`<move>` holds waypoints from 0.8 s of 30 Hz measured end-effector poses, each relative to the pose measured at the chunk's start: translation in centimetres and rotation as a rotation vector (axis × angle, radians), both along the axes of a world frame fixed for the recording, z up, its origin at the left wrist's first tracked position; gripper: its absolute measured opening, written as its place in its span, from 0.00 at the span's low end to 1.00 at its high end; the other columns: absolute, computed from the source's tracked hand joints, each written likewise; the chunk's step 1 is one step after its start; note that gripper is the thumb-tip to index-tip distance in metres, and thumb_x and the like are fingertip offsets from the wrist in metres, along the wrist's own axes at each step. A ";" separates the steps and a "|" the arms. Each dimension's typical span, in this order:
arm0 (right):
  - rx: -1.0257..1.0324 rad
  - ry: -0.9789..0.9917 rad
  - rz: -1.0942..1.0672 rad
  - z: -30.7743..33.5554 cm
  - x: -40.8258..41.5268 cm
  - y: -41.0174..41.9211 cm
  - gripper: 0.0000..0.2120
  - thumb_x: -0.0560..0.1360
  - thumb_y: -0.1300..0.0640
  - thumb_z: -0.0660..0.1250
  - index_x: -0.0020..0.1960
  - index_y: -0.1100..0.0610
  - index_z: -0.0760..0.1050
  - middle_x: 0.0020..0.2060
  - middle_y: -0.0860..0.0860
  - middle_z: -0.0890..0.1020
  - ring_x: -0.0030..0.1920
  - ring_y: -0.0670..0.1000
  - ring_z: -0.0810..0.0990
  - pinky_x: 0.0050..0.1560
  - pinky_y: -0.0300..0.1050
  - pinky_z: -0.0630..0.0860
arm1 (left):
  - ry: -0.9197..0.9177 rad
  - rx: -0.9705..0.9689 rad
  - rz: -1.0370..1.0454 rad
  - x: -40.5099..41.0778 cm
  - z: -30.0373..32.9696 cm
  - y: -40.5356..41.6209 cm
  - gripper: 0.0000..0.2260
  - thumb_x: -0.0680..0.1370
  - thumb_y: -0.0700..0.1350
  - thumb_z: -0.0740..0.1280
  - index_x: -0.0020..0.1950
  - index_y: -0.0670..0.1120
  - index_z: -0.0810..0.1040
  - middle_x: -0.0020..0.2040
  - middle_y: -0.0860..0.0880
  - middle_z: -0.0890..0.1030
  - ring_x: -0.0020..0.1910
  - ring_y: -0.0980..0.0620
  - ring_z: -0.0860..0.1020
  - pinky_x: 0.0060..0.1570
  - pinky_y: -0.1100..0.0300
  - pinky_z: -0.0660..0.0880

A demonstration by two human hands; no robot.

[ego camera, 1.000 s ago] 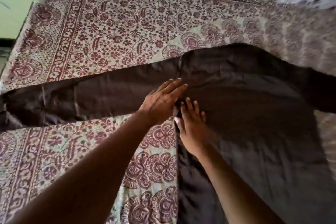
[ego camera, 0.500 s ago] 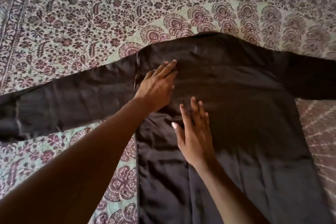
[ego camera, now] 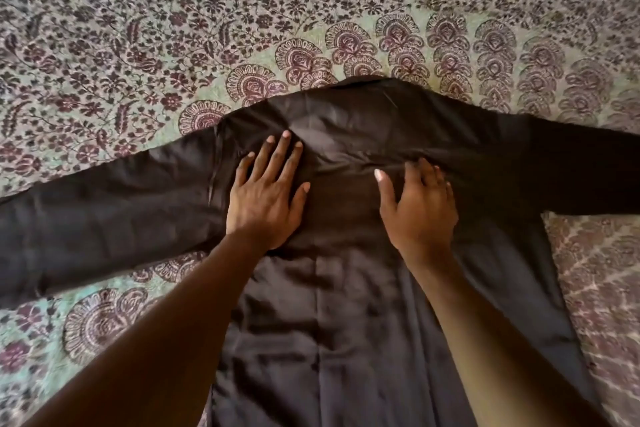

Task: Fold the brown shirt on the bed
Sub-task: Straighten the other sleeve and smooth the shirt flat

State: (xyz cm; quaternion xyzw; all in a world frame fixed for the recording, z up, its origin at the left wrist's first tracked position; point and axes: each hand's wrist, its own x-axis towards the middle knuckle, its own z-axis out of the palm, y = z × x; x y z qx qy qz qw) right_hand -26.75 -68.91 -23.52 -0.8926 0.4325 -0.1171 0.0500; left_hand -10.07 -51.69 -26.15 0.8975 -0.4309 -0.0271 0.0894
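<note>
**Both hands flat on the upper part of the shirt**

While the fingers [ego camera: 282,152] of the left hand [ego camera: 265,199] lie straight and a little spread, they press flat on the cloth near the left shoulder seam. They hold nothing. The fingers [ego camera: 420,170] of the right hand [ego camera: 420,210] are bent somewhat at the tips, on a ridge of cloth that runs across the chest; I cannot tell if they pinch this ridge or only push on it (the thumb stands apart, with the nail visible).

Under both hands lies the brown shirt [ego camera: 346,305], spread open on the bed [ego camera: 138,45], which carries a printed floral cover. Its body runs from the collar, away from the person, down toward the person, so its long axis points almost along the two forearms. The left sleeve [ego camera: 104,211] stretches out to the left, well beyond the left hand, and the right sleeve [ego camera: 571,163] stretches out to the right edge of the view.

By my judgement the shirt is smoothed and not yet folded at all. For a first fold, each sleeve lies sideways and outward from the hand of its own side. The left hand is just beside its shoulder seam, so it seems nearer to its sleeve than the right hand is to the other one.
</note>
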 end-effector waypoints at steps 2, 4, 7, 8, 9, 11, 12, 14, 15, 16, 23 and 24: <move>-0.162 -0.231 0.119 1.0 2.5 -1.5 0.20 0.84 0.47 0.60 0.61 0.62 0.79 0.56 0.60 0.84 0.55 0.63 0.83 0.53 0.56 0.78 | -0.005 -0.004 0.011 -0.1 0.0 0.1 0.30 0.84 0.60 0.51 0.84 0.52 0.56 0.85 0.51 0.52 0.84 0.49 0.52 0.80 0.46 0.52; -0.123 -0.392 0.232 2.1 6.1 -3.8 0.12 0.82 0.56 0.63 0.57 0.62 0.80 0.52 0.59 0.83 0.50 0.62 0.82 0.49 0.54 0.78 | -0.006 0.000 0.013 -0.1 0.1 0.2 0.29 0.84 0.60 0.52 0.84 0.52 0.56 0.85 0.51 0.52 0.84 0.49 0.53 0.80 0.47 0.52; 0.035 -0.281 0.351 3.8 12.2 -7.6 0.12 0.81 0.60 0.62 0.60 0.61 0.80 0.54 0.59 0.82 0.56 0.62 0.80 0.55 0.55 0.78 | -0.007 0.001 0.006 0.0 -0.1 0.1 0.29 0.84 0.60 0.52 0.85 0.52 0.55 0.85 0.51 0.52 0.84 0.49 0.53 0.80 0.47 0.54; 0.098 -0.175 0.404 4.2 14.1 -8.6 0.13 0.81 0.61 0.62 0.64 0.59 0.79 0.56 0.59 0.82 0.58 0.62 0.79 0.56 0.57 0.78 | -0.009 -0.001 0.005 0.1 -0.1 0.1 0.30 0.84 0.60 0.52 0.85 0.52 0.55 0.85 0.51 0.52 0.84 0.49 0.53 0.80 0.47 0.54; 0.186 -0.062 0.452 4.5 15.8 -9.3 0.16 0.82 0.61 0.62 0.68 0.57 0.77 0.58 0.59 0.82 0.59 0.61 0.80 0.56 0.56 0.78 | -0.013 -0.002 0.003 0.1 -0.2 0.2 0.30 0.84 0.60 0.52 0.85 0.52 0.55 0.85 0.51 0.52 0.84 0.49 0.53 0.80 0.47 0.54; 0.376 0.166 0.486 4.9 18.6 -10.0 0.18 0.84 0.58 0.63 0.73 0.54 0.74 0.63 0.58 0.80 0.61 0.60 0.79 0.56 0.50 0.74 | -0.016 0.001 0.003 0.1 -0.3 0.2 0.30 0.84 0.60 0.53 0.85 0.53 0.54 0.85 0.51 0.51 0.84 0.49 0.52 0.80 0.47 0.54; 0.430 0.254 0.486 5.0 19.7 -10.1 0.16 0.84 0.56 0.64 0.71 0.53 0.75 0.65 0.58 0.80 0.62 0.60 0.79 0.59 0.49 0.73 | -0.014 0.007 0.003 0.2 -0.2 0.2 0.30 0.84 0.60 0.53 0.85 0.53 0.54 0.86 0.52 0.51 0.84 0.49 0.52 0.80 0.47 0.54; 0.496 0.370 0.460 5.3 21.0 -10.2 0.12 0.82 0.52 0.68 0.64 0.50 0.79 0.64 0.56 0.80 0.63 0.59 0.78 0.67 0.53 0.72 | -0.004 0.015 0.002 0.3 -0.2 0.2 0.30 0.84 0.60 0.53 0.85 0.53 0.53 0.86 0.52 0.50 0.84 0.49 0.51 0.80 0.47 0.54; 0.526 0.386 0.451 5.5 21.3 -10.4 0.10 0.80 0.54 0.70 0.61 0.51 0.81 0.61 0.55 0.81 0.61 0.57 0.79 0.65 0.52 0.74 | 0.003 0.013 0.000 0.3 -0.2 0.2 0.30 0.84 0.60 0.53 0.85 0.52 0.53 0.86 0.51 0.50 0.84 0.49 0.51 0.80 0.47 0.54; 0.540 0.379 0.450 5.9 21.3 -10.6 0.09 0.80 0.57 0.71 0.59 0.53 0.83 0.57 0.54 0.82 0.56 0.54 0.80 0.59 0.47 0.75 | 0.009 0.009 -0.002 0.3 -0.2 0.2 0.30 0.84 0.59 0.54 0.85 0.52 0.53 0.86 0.51 0.50 0.84 0.49 0.51 0.80 0.46 0.55; 0.309 0.093 0.356 5.1 20.7 -10.7 0.07 0.78 0.61 0.71 0.49 0.49 0.83 0.52 0.49 0.79 0.62 0.55 0.75 0.63 0.56 0.65 | 0.008 0.027 -0.002 0.2 -0.1 0.2 0.31 0.84 0.60 0.53 0.85 0.51 0.52 0.86 0.51 0.49 0.84 0.49 0.50 0.80 0.46 0.55; 0.251 0.086 0.341 4.9 20.4 -10.3 0.06 0.78 0.61 0.70 0.52 0.51 0.82 0.56 0.52 0.78 0.64 0.57 0.73 0.61 0.55 0.63 | 0.008 0.027 -0.002 0.2 -0.2 0.2 0.31 0.84 0.60 0.53 0.85 0.51 0.52 0.86 0.51 0.49 0.84 0.49 0.50 0.80 0.46 0.55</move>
